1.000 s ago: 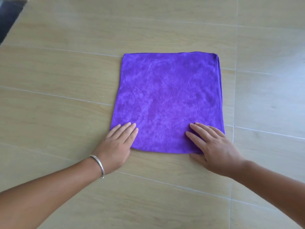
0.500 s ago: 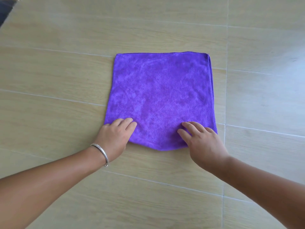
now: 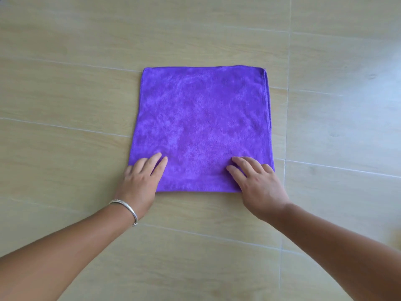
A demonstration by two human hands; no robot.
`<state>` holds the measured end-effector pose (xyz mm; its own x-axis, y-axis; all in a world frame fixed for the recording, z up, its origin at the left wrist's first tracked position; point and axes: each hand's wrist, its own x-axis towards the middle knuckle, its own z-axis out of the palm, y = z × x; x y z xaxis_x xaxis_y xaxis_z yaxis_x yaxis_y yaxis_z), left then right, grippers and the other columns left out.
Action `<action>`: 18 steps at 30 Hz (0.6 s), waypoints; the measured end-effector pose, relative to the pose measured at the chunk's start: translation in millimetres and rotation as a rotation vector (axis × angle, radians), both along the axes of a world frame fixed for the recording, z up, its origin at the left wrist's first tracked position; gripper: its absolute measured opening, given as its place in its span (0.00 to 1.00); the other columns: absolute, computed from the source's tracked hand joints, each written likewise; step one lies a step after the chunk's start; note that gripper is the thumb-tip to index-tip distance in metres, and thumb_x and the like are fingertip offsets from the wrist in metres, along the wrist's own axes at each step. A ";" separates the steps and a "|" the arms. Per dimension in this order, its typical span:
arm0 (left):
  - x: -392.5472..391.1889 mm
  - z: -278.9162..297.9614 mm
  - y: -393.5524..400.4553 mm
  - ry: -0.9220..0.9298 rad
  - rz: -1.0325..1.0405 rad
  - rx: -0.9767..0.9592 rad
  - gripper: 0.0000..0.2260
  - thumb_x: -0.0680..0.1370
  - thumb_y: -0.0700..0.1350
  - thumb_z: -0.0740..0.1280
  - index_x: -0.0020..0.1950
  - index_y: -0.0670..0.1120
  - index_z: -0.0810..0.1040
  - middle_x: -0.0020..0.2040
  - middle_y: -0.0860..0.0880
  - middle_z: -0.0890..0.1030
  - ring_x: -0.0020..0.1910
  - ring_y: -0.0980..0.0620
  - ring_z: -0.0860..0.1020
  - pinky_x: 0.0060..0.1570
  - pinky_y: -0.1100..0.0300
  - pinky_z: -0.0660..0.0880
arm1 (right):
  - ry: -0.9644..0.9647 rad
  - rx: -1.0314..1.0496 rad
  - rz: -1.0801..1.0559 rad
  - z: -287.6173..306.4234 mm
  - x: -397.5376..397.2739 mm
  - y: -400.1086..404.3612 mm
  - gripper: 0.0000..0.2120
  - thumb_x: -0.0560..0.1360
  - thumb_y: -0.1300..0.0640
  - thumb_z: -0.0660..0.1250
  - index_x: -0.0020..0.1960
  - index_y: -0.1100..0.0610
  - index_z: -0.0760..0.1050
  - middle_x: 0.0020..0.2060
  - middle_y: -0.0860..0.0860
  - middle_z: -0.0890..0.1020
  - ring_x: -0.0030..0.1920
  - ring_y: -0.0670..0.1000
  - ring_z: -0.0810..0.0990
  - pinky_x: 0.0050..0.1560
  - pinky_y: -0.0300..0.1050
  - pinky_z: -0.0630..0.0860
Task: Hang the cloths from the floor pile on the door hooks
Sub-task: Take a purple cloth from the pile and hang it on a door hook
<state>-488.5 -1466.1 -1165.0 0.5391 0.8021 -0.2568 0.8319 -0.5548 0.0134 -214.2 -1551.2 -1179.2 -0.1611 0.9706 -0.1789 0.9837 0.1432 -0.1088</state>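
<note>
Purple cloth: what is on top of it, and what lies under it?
On the purple cloth rest the left hand and right hand, at its near corners. Around it shows tiled floor; what lies underneath is covered.

Purple cloth [image 3: 201,127] flat on floor [image 3: 65,94]

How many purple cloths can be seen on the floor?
1. The purple cloth lies flat on the tiled floor, both hands resting on its near edge. Its doubled right edge suggests folded layers; another cloth could hide beneath.
</note>
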 end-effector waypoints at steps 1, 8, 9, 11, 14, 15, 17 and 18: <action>-0.8 2.8 -5.5 -0.013 0.026 -0.023 0.29 0.64 0.29 0.62 0.66 0.40 0.76 0.66 0.42 0.75 0.59 0.41 0.77 0.51 0.47 0.75 | 0.003 -0.054 -0.017 5.4 -2.3 -5.1 0.25 0.67 0.63 0.67 0.64 0.56 0.76 0.65 0.56 0.76 0.64 0.58 0.75 0.53 0.52 0.76; -18.0 77.9 -32.6 -0.004 0.104 -0.339 0.32 0.73 0.34 0.58 0.77 0.49 0.61 0.76 0.52 0.63 0.74 0.54 0.62 0.71 0.59 0.57 | -0.034 -0.267 -0.074 81.7 1.6 -50.4 0.17 0.77 0.58 0.54 0.64 0.50 0.68 0.60 0.46 0.72 0.65 0.51 0.67 0.64 0.46 0.64; -17.1 97.2 -35.0 -0.020 0.120 -0.365 0.31 0.73 0.33 0.57 0.76 0.50 0.62 0.75 0.52 0.65 0.73 0.53 0.64 0.69 0.60 0.60 | -0.020 -0.260 -0.090 99.5 1.7 -54.2 0.15 0.76 0.58 0.54 0.60 0.49 0.70 0.55 0.45 0.74 0.63 0.50 0.69 0.62 0.44 0.65; -15.1 137.9 -36.9 -0.051 0.143 -0.377 0.31 0.73 0.33 0.57 0.74 0.52 0.66 0.73 0.55 0.68 0.70 0.53 0.68 0.64 0.60 0.66 | -0.001 -0.267 -0.115 136.3 3.2 -58.3 0.12 0.75 0.59 0.55 0.54 0.48 0.73 0.50 0.43 0.76 0.59 0.48 0.71 0.59 0.43 0.66; -9.3 199.6 -33.7 -0.061 0.162 -0.358 0.30 0.73 0.33 0.57 0.72 0.55 0.69 0.72 0.58 0.69 0.68 0.53 0.69 0.61 0.60 0.69 | 0.007 -0.258 -0.144 195.5 10.2 -56.3 0.09 0.75 0.58 0.59 0.49 0.48 0.75 0.46 0.44 0.77 0.57 0.47 0.74 0.55 0.41 0.67; -6.4 220.1 -31.5 -0.058 0.166 -0.359 0.30 0.72 0.33 0.57 0.72 0.55 0.69 0.71 0.59 0.69 0.68 0.53 0.70 0.61 0.60 0.69 | 0.008 -0.254 -0.146 217.2 13.5 -54.5 0.08 0.75 0.58 0.59 0.48 0.48 0.75 0.45 0.44 0.78 0.57 0.47 0.74 0.54 0.41 0.67; -0.6 261.2 -27.1 -0.057 0.166 -0.365 0.29 0.72 0.34 0.57 0.71 0.56 0.70 0.69 0.59 0.71 0.66 0.53 0.71 0.59 0.60 0.70 | 0.007 -0.248 -0.145 261.3 19.8 -50.5 0.09 0.75 0.59 0.60 0.48 0.48 0.76 0.46 0.44 0.79 0.56 0.48 0.74 0.52 0.42 0.67; 3.1 282.2 -25.5 -0.064 0.163 -0.367 0.28 0.72 0.35 0.57 0.69 0.56 0.71 0.68 0.58 0.72 0.65 0.52 0.72 0.58 0.59 0.71 | 0.005 -0.242 -0.144 284.4 24.1 -49.1 0.10 0.75 0.59 0.59 0.49 0.48 0.76 0.47 0.44 0.79 0.57 0.48 0.74 0.52 0.42 0.67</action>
<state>-485.4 -1491.6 -882.7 0.4367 0.7398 -0.5119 0.8996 -0.3649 0.2400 -190.1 -1600.3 -894.8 -0.0259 0.9125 -0.4082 0.9914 -0.0290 -0.1277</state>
